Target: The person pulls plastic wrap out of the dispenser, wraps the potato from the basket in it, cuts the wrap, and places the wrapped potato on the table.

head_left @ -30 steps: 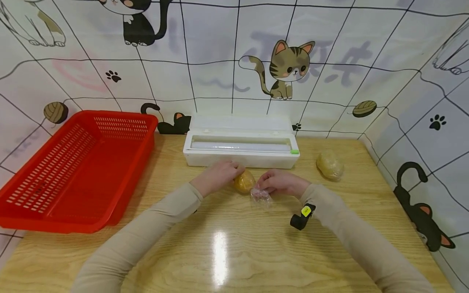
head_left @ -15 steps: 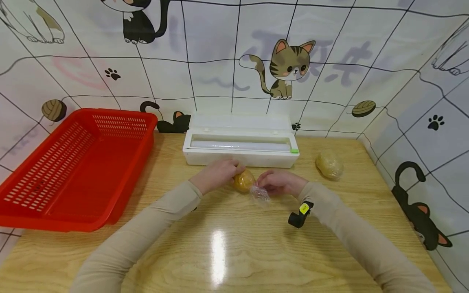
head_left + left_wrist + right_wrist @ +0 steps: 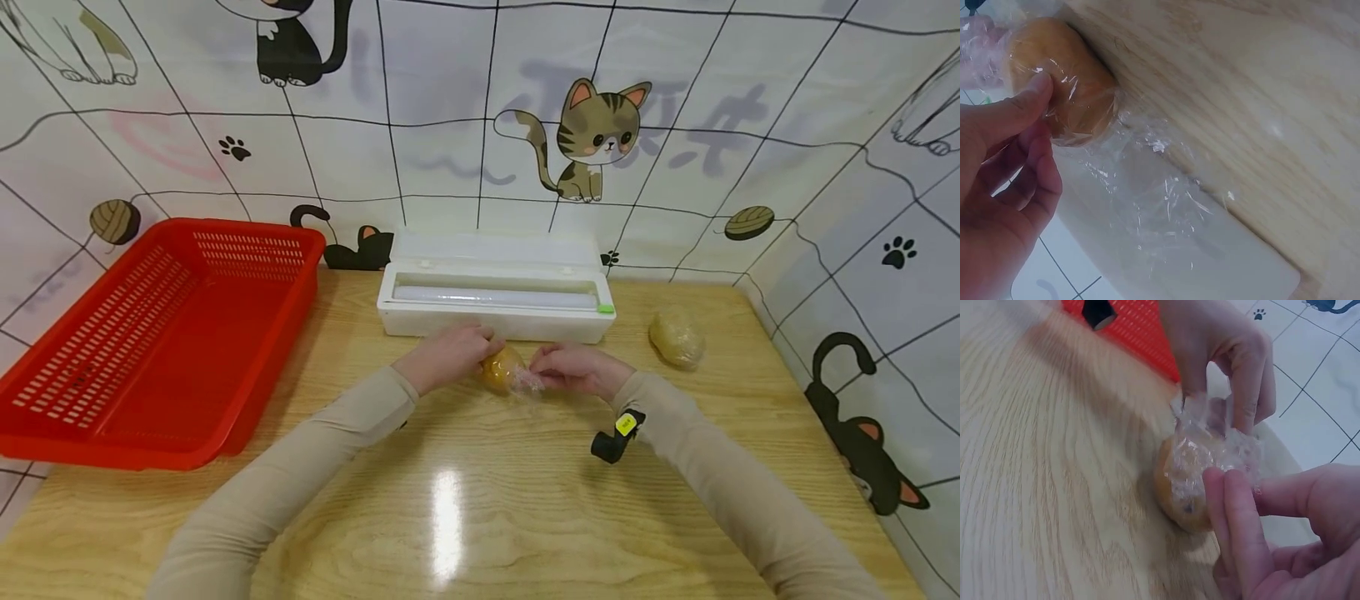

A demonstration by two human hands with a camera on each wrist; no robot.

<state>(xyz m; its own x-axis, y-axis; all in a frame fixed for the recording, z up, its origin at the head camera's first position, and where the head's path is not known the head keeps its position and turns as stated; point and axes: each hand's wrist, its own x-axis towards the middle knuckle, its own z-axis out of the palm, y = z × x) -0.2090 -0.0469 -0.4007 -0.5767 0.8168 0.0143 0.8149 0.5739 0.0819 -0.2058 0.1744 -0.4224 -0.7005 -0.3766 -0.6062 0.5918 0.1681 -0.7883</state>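
A rounded orange-brown thing (image 3: 499,372), its kind unclear under the wrap, sits on the table between both hands, partly covered in crinkled cling film (image 3: 1200,459). On its left side, my left hand (image 3: 448,357) pinches the film between thumb and fingers, its thumb lying against the orange-brown thing. Loose film trails beyond that hand in the left wrist view. From the right, my right hand (image 3: 581,369) pinches a gathered bunch of film with thumb and fingertips. Just behind the hands stands a white cling film dispenser (image 3: 495,325), lid up, a roll inside.
To the left is a red perforated basket (image 3: 120,462). A second rounded, pale yellow thing wrapped in film (image 3: 677,337) lies at the right rear. The wooden table (image 3: 510,517) meets cat-patterned walls at the back and right.
The bunched film at the right hand has moved up and left, nearer the orange-brown thing. My left hand keeps its place.
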